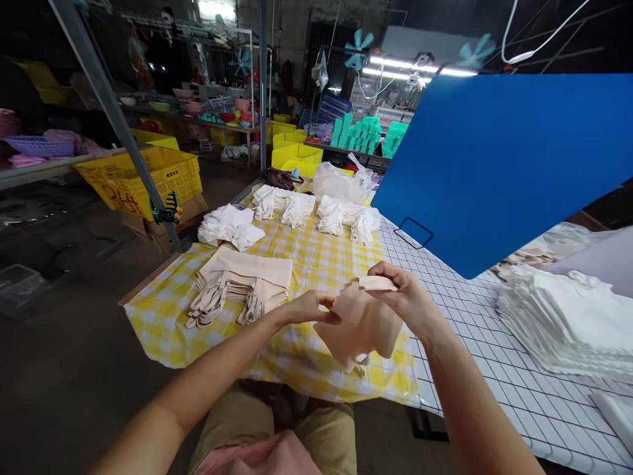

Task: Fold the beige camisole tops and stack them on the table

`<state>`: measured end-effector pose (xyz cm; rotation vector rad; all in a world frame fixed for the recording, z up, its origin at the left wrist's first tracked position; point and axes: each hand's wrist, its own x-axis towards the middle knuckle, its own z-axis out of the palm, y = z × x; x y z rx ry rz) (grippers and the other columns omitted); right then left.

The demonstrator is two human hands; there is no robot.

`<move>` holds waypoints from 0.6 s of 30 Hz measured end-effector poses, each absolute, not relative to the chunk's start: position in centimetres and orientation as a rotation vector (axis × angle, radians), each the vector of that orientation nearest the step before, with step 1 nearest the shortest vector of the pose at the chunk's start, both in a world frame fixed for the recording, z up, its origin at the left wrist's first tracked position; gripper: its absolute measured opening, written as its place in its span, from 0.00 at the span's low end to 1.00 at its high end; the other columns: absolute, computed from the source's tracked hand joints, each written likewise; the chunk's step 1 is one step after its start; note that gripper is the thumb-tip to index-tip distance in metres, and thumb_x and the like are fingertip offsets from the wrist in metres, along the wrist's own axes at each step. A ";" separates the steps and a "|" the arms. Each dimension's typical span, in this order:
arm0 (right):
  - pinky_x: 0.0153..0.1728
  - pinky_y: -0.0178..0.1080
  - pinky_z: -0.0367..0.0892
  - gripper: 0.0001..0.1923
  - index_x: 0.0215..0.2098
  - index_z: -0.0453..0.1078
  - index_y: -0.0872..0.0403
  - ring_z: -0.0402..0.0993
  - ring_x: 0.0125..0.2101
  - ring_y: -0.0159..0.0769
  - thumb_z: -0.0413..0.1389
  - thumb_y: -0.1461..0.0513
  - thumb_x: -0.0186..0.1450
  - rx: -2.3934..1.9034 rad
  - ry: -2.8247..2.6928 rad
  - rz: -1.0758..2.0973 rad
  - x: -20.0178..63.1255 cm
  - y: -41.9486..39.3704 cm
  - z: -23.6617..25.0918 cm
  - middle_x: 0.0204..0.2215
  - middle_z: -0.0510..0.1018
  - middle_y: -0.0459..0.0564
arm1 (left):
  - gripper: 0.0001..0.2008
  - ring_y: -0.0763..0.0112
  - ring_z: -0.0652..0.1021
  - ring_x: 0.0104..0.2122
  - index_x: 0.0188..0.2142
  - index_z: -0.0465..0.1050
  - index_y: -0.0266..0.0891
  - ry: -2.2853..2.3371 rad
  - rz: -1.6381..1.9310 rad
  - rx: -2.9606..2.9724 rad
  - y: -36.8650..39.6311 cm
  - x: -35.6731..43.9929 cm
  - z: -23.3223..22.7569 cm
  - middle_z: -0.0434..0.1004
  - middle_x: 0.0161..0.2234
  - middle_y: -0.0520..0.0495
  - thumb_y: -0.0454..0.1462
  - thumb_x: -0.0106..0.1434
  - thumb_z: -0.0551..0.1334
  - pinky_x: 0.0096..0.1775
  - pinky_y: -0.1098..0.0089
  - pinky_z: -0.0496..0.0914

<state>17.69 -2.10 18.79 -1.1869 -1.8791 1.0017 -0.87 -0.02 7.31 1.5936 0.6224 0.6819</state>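
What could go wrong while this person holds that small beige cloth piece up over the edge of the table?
1. Both hands, left hand and right hand, hold the small beige fabric piece in the air near the edge of the yellow checked tablecloth; if it slips, it may fall into the lap or onto the floor.
2. The stack of beige fabric pieces with straps has straps trailing toward the table edge; a moving forearm could perhaps snag them.

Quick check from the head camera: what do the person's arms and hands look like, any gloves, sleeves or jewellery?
Both hands are bare, without gloves: left hand, right hand. Both forearms are uncovered up to the frame edge, so no sleeves show. No watch, ring or wristband is visible on either wrist or on the fingers that show.
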 end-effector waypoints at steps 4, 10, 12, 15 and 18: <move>0.21 0.32 0.60 0.15 0.27 0.61 0.52 0.67 0.24 0.31 0.60 0.53 0.52 -1.248 -1.676 1.076 18.3 -2.9 19.5 0.22 0.68 0.44 | 0.09 0.70 0.74 0.29 0.29 0.74 0.34 0.698 0.627 1.512 -0.4 -0.3 4.5 0.74 0.26 0.52 0.37 0.48 0.65 0.32 0.72 0.65; 0.20 0.33 0.66 0.17 0.32 0.65 0.52 0.71 0.23 0.33 0.57 0.47 0.56 -1.346 -1.377 1.213 20.8 -3.5 19.5 0.25 0.73 0.47 | 0.14 0.72 0.73 0.32 0.31 0.74 0.33 0.660 0.883 1.192 -0.5 -1.5 3.3 0.76 0.29 0.49 0.41 0.47 0.67 0.37 0.72 0.65; 0.22 0.36 0.69 0.19 0.32 0.66 0.52 0.74 0.27 0.38 0.52 0.45 0.58 -1.388 -1.298 1.201 21.7 -3.5 18.8 0.27 0.76 0.50 | 0.15 0.74 0.72 0.30 0.29 0.73 0.33 0.683 0.963 1.113 -0.6 -2.1 3.2 0.74 0.26 0.50 0.41 0.44 0.69 0.37 0.73 0.65; 0.21 0.37 0.70 0.17 0.30 0.67 0.52 0.75 0.27 0.41 0.55 0.47 0.56 -1.472 -1.196 1.170 22.6 -3.4 17.8 0.27 0.77 0.52 | 0.16 0.79 0.69 0.25 0.28 0.70 0.33 0.745 1.023 1.049 -0.8 -2.7 3.1 0.69 0.22 0.55 0.40 0.41 0.70 0.33 0.75 0.63; 0.19 0.36 0.68 0.16 0.29 0.66 0.53 0.74 0.25 0.39 0.62 0.52 0.51 -1.484 -1.121 1.247 23.1 -3.5 17.1 0.26 0.77 0.51 | 0.18 0.82 0.66 0.22 0.33 0.69 0.34 0.777 1.029 1.099 -0.9 -3.2 3.3 0.65 0.22 0.58 0.39 0.43 0.68 0.28 0.78 0.60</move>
